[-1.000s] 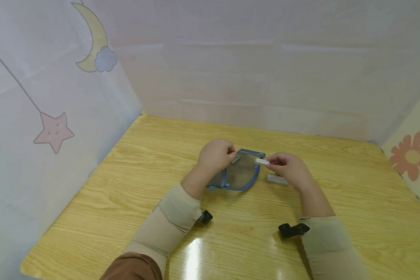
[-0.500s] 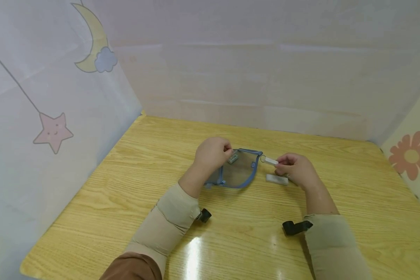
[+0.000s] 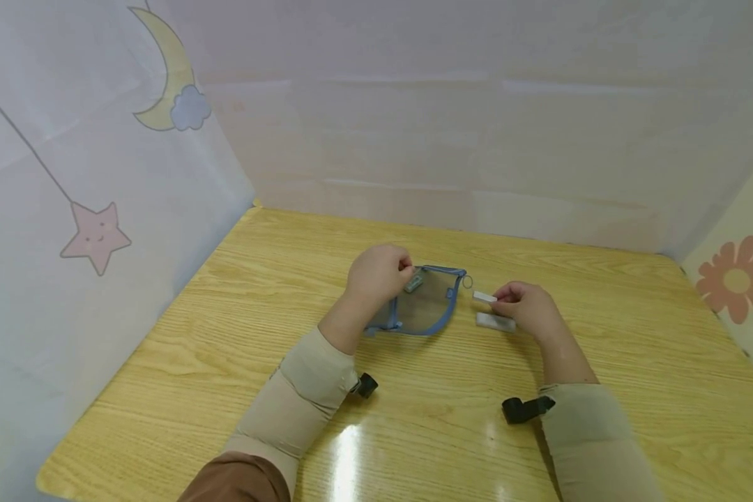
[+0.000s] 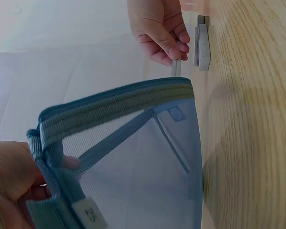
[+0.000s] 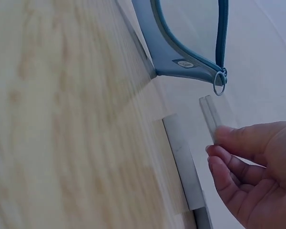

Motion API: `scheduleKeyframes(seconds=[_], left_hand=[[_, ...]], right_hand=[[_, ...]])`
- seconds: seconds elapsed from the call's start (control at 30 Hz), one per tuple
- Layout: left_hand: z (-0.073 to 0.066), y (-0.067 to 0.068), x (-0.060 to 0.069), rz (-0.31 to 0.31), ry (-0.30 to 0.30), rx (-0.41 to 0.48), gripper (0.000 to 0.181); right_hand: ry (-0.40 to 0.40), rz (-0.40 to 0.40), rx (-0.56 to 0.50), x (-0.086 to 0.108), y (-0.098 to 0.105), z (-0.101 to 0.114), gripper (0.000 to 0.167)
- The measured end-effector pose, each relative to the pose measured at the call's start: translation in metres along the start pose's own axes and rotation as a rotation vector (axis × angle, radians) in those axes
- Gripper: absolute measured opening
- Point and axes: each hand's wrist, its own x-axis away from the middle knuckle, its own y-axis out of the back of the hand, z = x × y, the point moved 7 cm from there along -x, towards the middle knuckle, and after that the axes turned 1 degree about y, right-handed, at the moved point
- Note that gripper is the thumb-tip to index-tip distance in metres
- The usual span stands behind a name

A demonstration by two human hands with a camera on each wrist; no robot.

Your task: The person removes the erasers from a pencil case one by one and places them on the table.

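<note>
A see-through mesh zip pouch [image 3: 423,307] with blue trim stands tilted on the table, and my left hand [image 3: 376,274] grips its left upper edge. The left wrist view shows the left thumb inside or behind the mesh [image 4: 133,167]; which, I cannot tell. In the right wrist view the pouch's zip edges stand apart, and a metal ring [image 5: 219,83] hangs at the corner. Just right of that ring, my right hand [image 3: 530,309] pinches a slim whitish bar [image 3: 484,297] between thumb and fingers, apart from the pouch. Below it lies a grey-white block [image 3: 495,321].
Part of a second grey piece [image 5: 202,218] shows beyond the block. A pale label marked 25 [image 4: 89,213] sits on the pouch's trim. Wood-grain table [image 3: 427,432] spreads around, with cloth walls [image 3: 427,139] behind and at the sides.
My right hand has drawn the bar rightward off the pouch's corner, then lowered it slightly toward the block. The left hand and pouch have shifted a little left.
</note>
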Motion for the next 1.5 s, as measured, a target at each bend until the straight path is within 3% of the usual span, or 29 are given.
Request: scheduleKeyframes(seconds=[0.33, 0.7, 1.1, 1.5], left_hand=[[0.0, 0.001, 0.0, -0.007, -0.002, -0.005, 0.014], [-0.002, 0.002, 0.0, 0.004, -0.005, 0.005, 0.014], [-0.003, 0.002, 0.0, 0.008, -0.012, 0.018, 0.015], [-0.005, 0.001, 0.002, 0.014, -0.021, 0.068, 0.014]], right_hand=[[0.033, -0.018, 0.126, -0.002, -0.01, 0.002, 0.014], [0.031, -0.03, 0.19, -0.002, -0.011, 0.004, 0.013], [0.017, -0.025, 0.153, 0.002, -0.007, 0.009, 0.02], [0.07, -0.053, 0.046, 0.014, 0.008, 0.037, 0.025]])
